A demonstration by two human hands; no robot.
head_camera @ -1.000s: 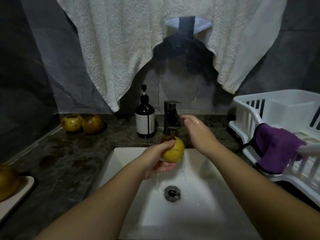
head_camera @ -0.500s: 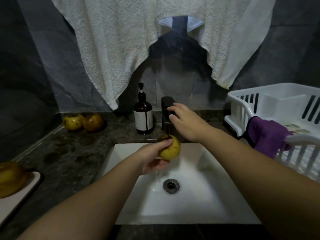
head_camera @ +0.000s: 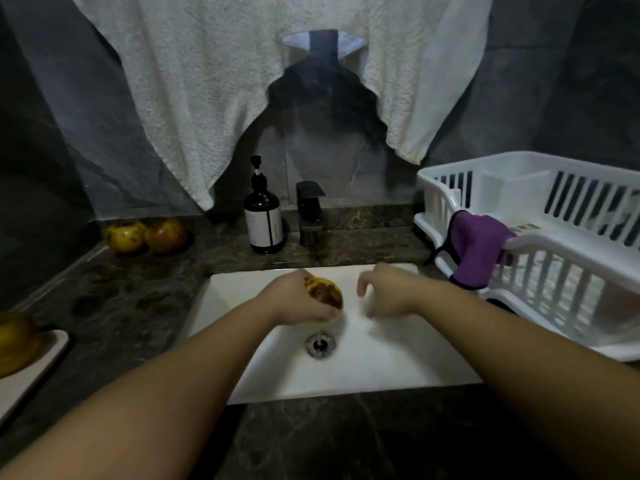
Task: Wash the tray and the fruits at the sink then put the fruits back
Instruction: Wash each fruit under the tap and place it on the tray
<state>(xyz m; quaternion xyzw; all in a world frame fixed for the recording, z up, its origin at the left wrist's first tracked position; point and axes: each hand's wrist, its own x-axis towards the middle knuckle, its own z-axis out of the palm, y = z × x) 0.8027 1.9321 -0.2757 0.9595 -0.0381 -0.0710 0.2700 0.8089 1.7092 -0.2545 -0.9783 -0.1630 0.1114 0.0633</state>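
Note:
My left hand [head_camera: 298, 301] grips a yellow fruit with a brown patch [head_camera: 325, 292] over the white sink [head_camera: 381, 368], above the drain. My right hand [head_camera: 388, 292] hovers just right of the fruit, fingers loosely bent and blurred, holding nothing. Two more fruits [head_camera: 145, 235] sit on the counter at the back left. At the far left edge a pale tray [head_camera: 38, 365] carries another fruit [head_camera: 15, 342]. No water stream is visible at the dark faucet [head_camera: 310, 211].
A brown soap pump bottle [head_camera: 264, 220] stands left of the faucet. A white dish rack [head_camera: 554, 258] with a purple cloth [head_camera: 479, 247] draped over its rim fills the right counter. A white towel [head_camera: 242, 81] hangs above. Dark marble counter [head_camera: 114, 306] surrounds the sink.
My right hand left the faucet handle and came down beside the fruit. My left hand lowered the fruit away from the spout, toward the drain.

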